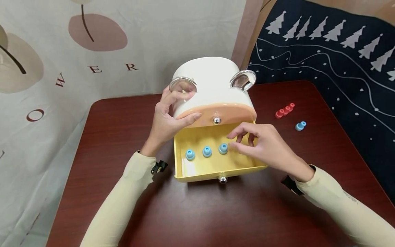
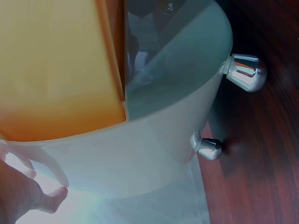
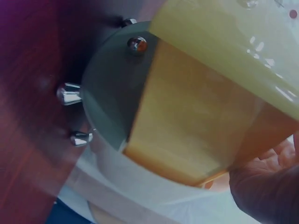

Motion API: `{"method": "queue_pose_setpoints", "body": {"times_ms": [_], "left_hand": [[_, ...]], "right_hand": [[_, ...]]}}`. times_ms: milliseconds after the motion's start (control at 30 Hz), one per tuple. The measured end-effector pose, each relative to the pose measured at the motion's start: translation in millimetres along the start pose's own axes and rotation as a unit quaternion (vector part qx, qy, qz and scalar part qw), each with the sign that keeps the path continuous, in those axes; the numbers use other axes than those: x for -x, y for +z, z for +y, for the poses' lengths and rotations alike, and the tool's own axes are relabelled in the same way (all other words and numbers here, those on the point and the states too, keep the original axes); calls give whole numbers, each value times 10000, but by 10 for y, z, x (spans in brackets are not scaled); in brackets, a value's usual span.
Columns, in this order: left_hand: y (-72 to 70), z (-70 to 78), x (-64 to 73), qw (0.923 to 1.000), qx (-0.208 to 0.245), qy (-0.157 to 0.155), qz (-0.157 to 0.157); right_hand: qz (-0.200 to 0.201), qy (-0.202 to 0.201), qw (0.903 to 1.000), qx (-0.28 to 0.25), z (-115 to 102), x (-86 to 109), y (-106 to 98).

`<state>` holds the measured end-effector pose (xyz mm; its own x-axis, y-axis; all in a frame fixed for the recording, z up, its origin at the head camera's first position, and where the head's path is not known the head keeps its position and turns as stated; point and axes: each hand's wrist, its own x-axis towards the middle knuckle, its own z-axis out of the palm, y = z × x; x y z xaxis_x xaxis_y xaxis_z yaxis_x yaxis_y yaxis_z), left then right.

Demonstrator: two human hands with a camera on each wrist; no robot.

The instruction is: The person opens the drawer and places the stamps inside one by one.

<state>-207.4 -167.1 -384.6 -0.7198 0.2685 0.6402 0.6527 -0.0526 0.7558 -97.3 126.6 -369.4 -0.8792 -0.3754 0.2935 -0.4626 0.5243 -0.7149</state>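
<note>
Box (image 1: pixel 213 73) clasped at its edge by left grip (image 1: pixel 167 111). Right grip (image 1: pixel 262 141) half open, nothing seen held. Just left of it, three pegs (image 1: pixel 207 151) stood in drawer (image 1: pixel 216 166); nearest peg (image 1: pixel 223 148) might be toppled if brushed by this grip.

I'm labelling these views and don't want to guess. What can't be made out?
Head: part of the right side of the drawer, behind the right hand.
Head: anything behind the peach front, which blocks the view.
Head: the small mark on the right sleeve, too small to read.
Left wrist: part of the left hand, cut off by the left edge.
Right wrist: the blue pegs, hidden by the drawer.
</note>
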Motion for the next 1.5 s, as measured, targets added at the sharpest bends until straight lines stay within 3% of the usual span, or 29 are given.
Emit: {"method": "queue_pose_setpoints", "body": {"times_ms": [167,333,533,833,1033,1300,1500], "left_hand": [[-7,7,-11,10000,0,20,12],[-4,1,0,10000,-4,11,-10],[8,3,5,10000,32,-6,-10],[28,5,-7,10000,-36,1,-38],[12,27,11,9999,109,-17,70],[-25,43,57,9997,206,1,149],[19,17,-4,9999,99,20,12]], "right_hand": [[560,190,9965,-590,61,113,-111],[1222,617,9863,-917,161,263,-231],[1934,1279,9683,-932,423,461,-341],[2436,2147,9431,-708,943,722,-575],[2353,2509,9374,-540,1262,841,-686],[1999,3178,9262,353,1565,883,-796],[1561,3582,9162,890,1734,920,-979]]}}
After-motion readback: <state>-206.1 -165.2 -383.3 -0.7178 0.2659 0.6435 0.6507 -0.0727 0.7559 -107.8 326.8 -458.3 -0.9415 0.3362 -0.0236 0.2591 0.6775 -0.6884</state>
